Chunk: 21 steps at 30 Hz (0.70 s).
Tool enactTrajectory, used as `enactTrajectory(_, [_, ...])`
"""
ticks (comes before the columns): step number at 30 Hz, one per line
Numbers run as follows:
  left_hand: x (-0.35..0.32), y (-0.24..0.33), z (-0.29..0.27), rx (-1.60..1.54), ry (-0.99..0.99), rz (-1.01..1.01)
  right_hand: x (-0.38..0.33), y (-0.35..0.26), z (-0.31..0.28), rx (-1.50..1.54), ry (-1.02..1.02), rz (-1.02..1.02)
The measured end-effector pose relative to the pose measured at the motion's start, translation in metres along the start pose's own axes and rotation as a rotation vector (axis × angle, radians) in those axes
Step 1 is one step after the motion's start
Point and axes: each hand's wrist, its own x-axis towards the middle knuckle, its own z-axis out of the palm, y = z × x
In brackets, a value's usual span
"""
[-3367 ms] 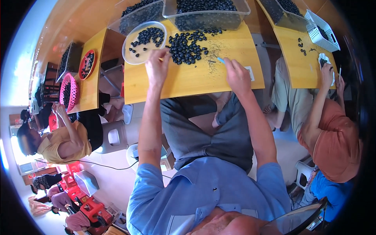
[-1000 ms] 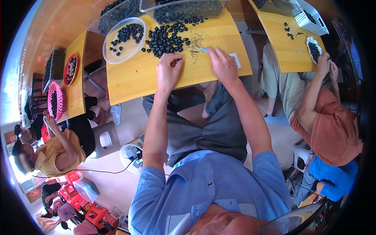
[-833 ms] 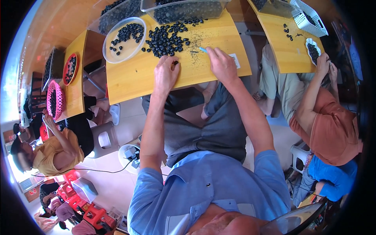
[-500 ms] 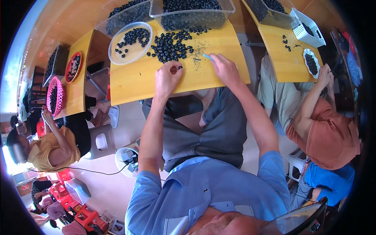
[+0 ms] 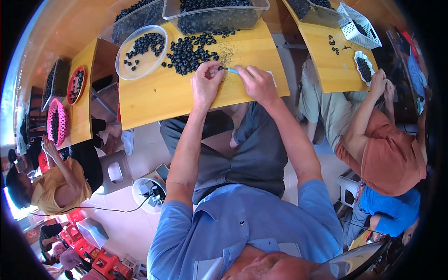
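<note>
Between the fingertips of my left hand [image 5: 206, 85] is a small round black piece [image 5: 220, 68], like a berry or bead; its exact kind I cannot make out. My right hand [image 5: 258, 85] grips a slim tool with a light blue handle [image 5: 232, 71], its tip at the black piece. Whether the tip touches or enters it is too small to tell. Just beyond my left hand spreads a loose pile of black round pieces [image 5: 186, 54]. Dark crumbs [image 5: 227, 52] are scattered past my fingers on the yellow table [image 5: 163, 98].
A round clear tray [image 5: 122, 70] with black pieces lies left of the pile. Clear bins [image 5: 219, 21] full of them stand at the far edge. People work at side tables, one by a pink basket [image 5: 64, 122], another by a white dish [image 5: 362, 68]. A white bucket [image 5: 139, 193] stands on the floor.
My hands have come together: the left shifted slightly right, and the right brought the blue tool to the black piece. The whole view has shifted a little.
</note>
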Motion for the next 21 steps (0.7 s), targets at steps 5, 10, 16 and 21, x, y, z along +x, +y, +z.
enactTrajectory(5, [-0.0002,0.0023,0.0011,0.066,0.007,0.054,0.0018,-0.001,-0.0017,-0.031,-0.005,-0.031])
enactTrajectory(10, [0.0001,0.0012,0.001,0.104,-0.008,0.067,0.0022,-0.0009,-0.0012,-0.032,-0.012,-0.037])
enactTrajectory(16, [0.0003,0.0006,0.0006,0.15,-0.018,0.087,0.0019,-0.0014,-0.0003,-0.043,-0.026,-0.036])
enactTrajectory(21, [-0.001,-0.0009,0.0008,0.108,-0.024,0.071,0.0017,-0.0017,-0.001,-0.05,-0.037,-0.033])
